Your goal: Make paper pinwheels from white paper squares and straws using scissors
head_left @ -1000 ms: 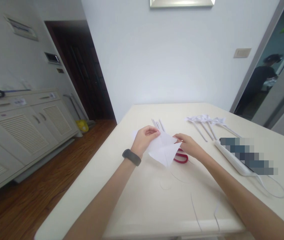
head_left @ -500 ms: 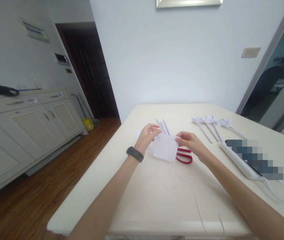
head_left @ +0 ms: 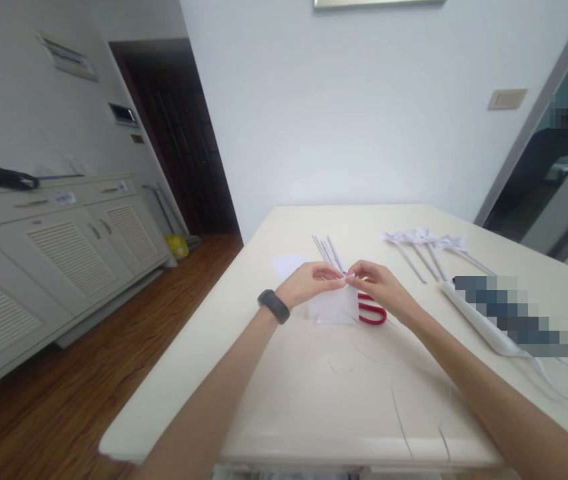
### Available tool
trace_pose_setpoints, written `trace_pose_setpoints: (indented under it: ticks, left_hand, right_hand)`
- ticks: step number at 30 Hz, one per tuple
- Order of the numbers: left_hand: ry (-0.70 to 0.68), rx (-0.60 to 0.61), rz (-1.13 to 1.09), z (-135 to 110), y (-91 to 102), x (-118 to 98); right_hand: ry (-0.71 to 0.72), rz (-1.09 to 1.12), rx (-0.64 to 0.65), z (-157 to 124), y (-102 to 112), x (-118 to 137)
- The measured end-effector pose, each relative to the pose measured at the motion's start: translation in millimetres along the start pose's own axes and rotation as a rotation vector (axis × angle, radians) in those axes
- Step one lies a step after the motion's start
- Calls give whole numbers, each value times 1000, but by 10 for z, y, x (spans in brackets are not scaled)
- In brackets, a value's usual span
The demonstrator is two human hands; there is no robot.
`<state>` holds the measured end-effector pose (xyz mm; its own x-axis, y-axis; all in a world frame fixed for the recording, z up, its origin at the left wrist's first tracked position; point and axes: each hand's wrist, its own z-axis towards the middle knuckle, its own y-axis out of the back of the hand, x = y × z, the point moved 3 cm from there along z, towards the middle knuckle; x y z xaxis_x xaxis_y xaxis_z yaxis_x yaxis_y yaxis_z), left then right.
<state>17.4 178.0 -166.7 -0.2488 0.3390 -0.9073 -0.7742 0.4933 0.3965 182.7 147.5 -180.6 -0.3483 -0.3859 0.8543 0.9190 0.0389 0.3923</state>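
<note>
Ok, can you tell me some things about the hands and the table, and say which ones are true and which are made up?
1. The left hand and the right hand both pinch the white paper. True.
2. The scissors have blue handles. False: the handles are red.
3. A black band sits on the left wrist. True.
4. The right hand holds the scissors. False: they lie on the table, partly behind the paper.
5. Thin white sticks lie on the table beyond the hands. True.
</note>
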Motion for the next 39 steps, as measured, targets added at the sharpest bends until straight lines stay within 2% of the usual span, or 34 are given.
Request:
trace_pose_setpoints:
  ticks: [8, 15, 26, 39]
  left_hand:
    - [-21, 29, 19, -3, -18, -10]
    - [-24, 2, -17, -23, -42, -39]
    - [-31, -42, -44, -16, -50, -17]
    - [7, -29, -94, -55, -38, -79]
  right_hand:
    - [-5, 25, 32, -38, -21, 37]
    - [56, 3, 15, -26, -7, 89]
    - [225, -90, -57, -38, 1, 182]
    - [442, -347, -155, -111, 0, 294]
